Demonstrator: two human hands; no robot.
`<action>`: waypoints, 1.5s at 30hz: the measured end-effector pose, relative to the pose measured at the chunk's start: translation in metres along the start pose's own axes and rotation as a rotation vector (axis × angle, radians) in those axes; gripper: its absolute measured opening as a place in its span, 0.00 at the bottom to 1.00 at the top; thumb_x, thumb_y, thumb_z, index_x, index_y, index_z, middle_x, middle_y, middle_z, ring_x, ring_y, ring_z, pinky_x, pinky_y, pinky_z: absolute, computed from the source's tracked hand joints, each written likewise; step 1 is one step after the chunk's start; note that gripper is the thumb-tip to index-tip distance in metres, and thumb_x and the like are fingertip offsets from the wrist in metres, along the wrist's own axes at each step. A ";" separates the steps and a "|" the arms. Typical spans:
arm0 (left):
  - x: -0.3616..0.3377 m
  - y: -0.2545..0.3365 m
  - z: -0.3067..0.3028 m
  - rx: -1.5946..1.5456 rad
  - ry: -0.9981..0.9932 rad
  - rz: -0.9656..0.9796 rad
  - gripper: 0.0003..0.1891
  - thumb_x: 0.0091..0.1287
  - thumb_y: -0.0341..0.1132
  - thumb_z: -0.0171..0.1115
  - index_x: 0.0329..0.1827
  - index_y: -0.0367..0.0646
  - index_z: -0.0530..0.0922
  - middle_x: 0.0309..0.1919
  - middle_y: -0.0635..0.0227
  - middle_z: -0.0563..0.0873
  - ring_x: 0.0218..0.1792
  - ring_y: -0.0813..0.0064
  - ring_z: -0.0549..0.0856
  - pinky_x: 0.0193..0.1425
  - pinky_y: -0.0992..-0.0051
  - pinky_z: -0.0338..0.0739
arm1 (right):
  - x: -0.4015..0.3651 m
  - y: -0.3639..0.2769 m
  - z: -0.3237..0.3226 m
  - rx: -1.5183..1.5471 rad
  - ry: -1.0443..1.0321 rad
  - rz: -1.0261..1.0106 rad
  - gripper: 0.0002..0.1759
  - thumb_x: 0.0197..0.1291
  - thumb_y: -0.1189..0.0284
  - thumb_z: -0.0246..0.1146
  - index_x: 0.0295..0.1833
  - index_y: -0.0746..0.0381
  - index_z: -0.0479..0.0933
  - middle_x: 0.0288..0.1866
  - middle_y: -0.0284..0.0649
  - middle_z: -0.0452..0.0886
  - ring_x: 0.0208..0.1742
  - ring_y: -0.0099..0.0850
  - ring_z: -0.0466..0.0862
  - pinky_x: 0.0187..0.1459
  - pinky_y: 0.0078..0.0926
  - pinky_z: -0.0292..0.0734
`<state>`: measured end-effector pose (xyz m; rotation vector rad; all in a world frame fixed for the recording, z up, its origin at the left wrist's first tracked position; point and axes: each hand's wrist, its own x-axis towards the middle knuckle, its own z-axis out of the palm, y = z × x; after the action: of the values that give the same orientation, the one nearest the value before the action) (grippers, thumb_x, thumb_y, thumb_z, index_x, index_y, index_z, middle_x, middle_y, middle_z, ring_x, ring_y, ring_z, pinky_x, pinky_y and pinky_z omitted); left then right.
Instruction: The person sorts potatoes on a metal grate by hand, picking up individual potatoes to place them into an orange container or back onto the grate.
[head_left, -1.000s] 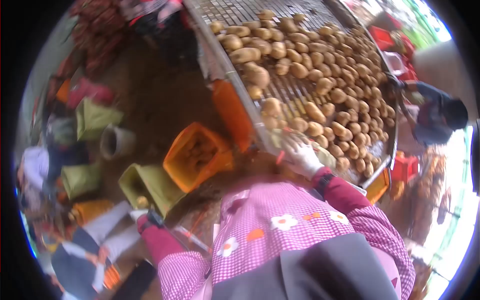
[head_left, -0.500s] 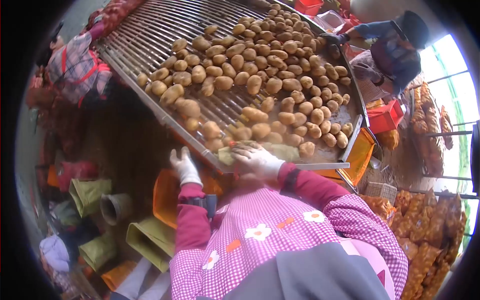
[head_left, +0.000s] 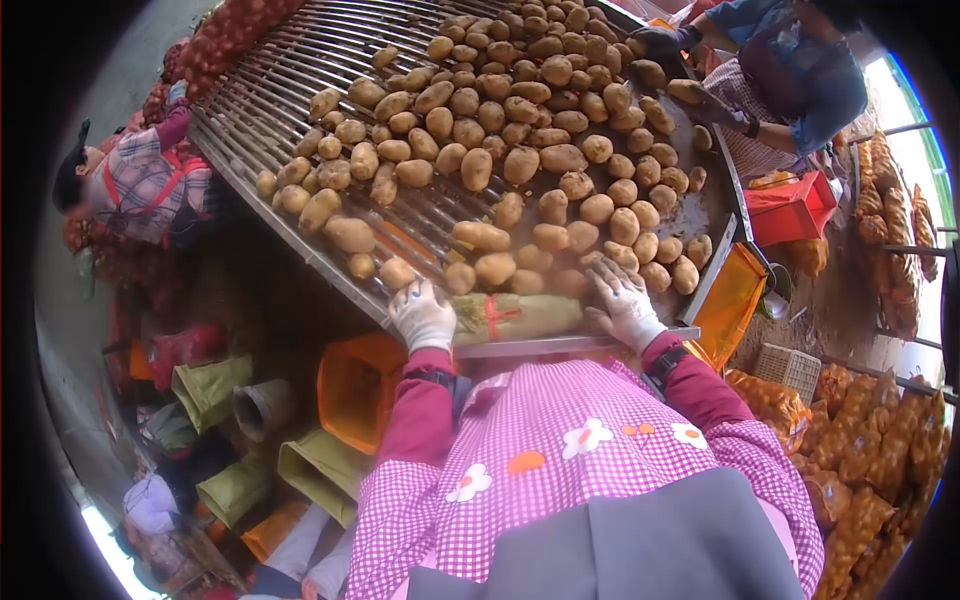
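Potatoes [head_left: 479, 235] cover much of the slatted metal sorting table [head_left: 300, 75]. A greenish rolled bundle [head_left: 545, 316] tied with red string lies along its near edge. My left hand [head_left: 422, 315], in a white glove, is open at the bundle's left end, fingertips close to a single potato [head_left: 397, 272]. At the bundle's right end rests my right hand [head_left: 625, 305], its dirtier glove open with fingers spread, near several potatoes. The undersides of both hands are hidden.
Across the table on the right, a person's gloved hand [head_left: 697, 95] is at a potato. Another person [head_left: 150, 190] stands far left. Orange crates [head_left: 355, 385], green containers [head_left: 320, 470], a red bin [head_left: 790, 210] and netted potato sacks [head_left: 860, 440] surround the table.
My left hand has risen from below the edge onto the table. My right hand has moved right along the bundle, uncovering its red string. The view has shifted slightly.
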<state>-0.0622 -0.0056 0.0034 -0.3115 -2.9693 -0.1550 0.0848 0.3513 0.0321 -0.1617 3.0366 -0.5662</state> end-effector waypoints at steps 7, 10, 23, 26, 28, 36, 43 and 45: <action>-0.002 0.000 0.003 -0.036 -0.051 -0.091 0.22 0.60 0.42 0.72 0.58 0.47 0.86 0.59 0.63 0.88 0.66 0.58 0.81 0.81 0.46 0.62 | 0.047 0.014 -0.014 0.000 0.012 -0.153 0.43 0.61 0.56 0.74 0.80 0.55 0.69 0.81 0.40 0.72 0.83 0.41 0.68 0.82 0.52 0.57; -0.001 0.002 0.002 -0.059 -0.023 -0.111 0.24 0.58 0.41 0.73 0.58 0.46 0.85 0.60 0.62 0.88 0.68 0.57 0.80 0.82 0.48 0.61 | 0.064 0.031 0.001 -0.003 0.152 -0.081 0.39 0.62 0.57 0.73 0.77 0.56 0.72 0.79 0.44 0.73 0.79 0.44 0.71 0.79 0.54 0.60; -0.001 -0.001 0.014 0.039 0.016 -0.125 0.26 0.54 0.43 0.78 0.55 0.43 0.86 0.57 0.60 0.88 0.68 0.55 0.79 0.81 0.46 0.62 | 0.062 -0.008 0.010 0.016 -0.001 -0.306 0.36 0.69 0.52 0.66 0.77 0.57 0.74 0.82 0.38 0.71 0.87 0.36 0.63 0.84 0.56 0.53; -0.001 0.009 0.005 0.096 -0.023 -0.196 0.28 0.54 0.45 0.79 0.57 0.43 0.86 0.65 0.58 0.83 0.72 0.53 0.75 0.82 0.47 0.61 | 0.053 0.020 -0.004 -0.261 -0.067 -0.406 0.35 0.65 0.54 0.67 0.75 0.56 0.76 0.83 0.34 0.72 0.88 0.33 0.61 0.82 0.61 0.55; -0.001 0.011 0.003 0.123 -0.022 -0.223 0.30 0.54 0.47 0.81 0.58 0.44 0.85 0.69 0.58 0.80 0.75 0.52 0.72 0.82 0.48 0.60 | 0.053 0.030 0.008 -0.261 -0.036 -0.429 0.33 0.64 0.55 0.68 0.73 0.56 0.78 0.81 0.33 0.74 0.87 0.33 0.62 0.82 0.61 0.55; 0.000 0.010 0.001 0.026 -0.011 -0.263 0.30 0.53 0.44 0.82 0.55 0.38 0.81 0.56 0.52 0.86 0.65 0.48 0.80 0.76 0.50 0.68 | 0.054 0.015 -0.018 0.094 0.146 -0.271 0.32 0.63 0.60 0.70 0.71 0.58 0.77 0.76 0.43 0.76 0.83 0.43 0.67 0.81 0.55 0.60; -0.002 -0.001 0.007 -0.270 -0.021 -0.371 0.28 0.55 0.37 0.81 0.55 0.36 0.78 0.51 0.45 0.86 0.58 0.42 0.83 0.66 0.50 0.75 | 0.058 0.070 -0.010 -0.105 0.314 0.310 0.40 0.69 0.49 0.64 0.80 0.61 0.70 0.86 0.54 0.63 0.87 0.51 0.60 0.84 0.57 0.50; 0.001 -0.002 0.007 -0.365 -0.032 -0.437 0.28 0.54 0.36 0.82 0.55 0.36 0.78 0.51 0.44 0.86 0.58 0.42 0.83 0.66 0.50 0.75 | 0.041 0.057 -0.003 -0.074 0.114 0.115 0.41 0.69 0.46 0.64 0.79 0.60 0.71 0.85 0.55 0.64 0.87 0.52 0.61 0.84 0.59 0.50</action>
<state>-0.0641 -0.0069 -0.0033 0.3069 -2.9785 -0.7492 0.0381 0.4003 0.0133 0.0438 3.1529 -0.4701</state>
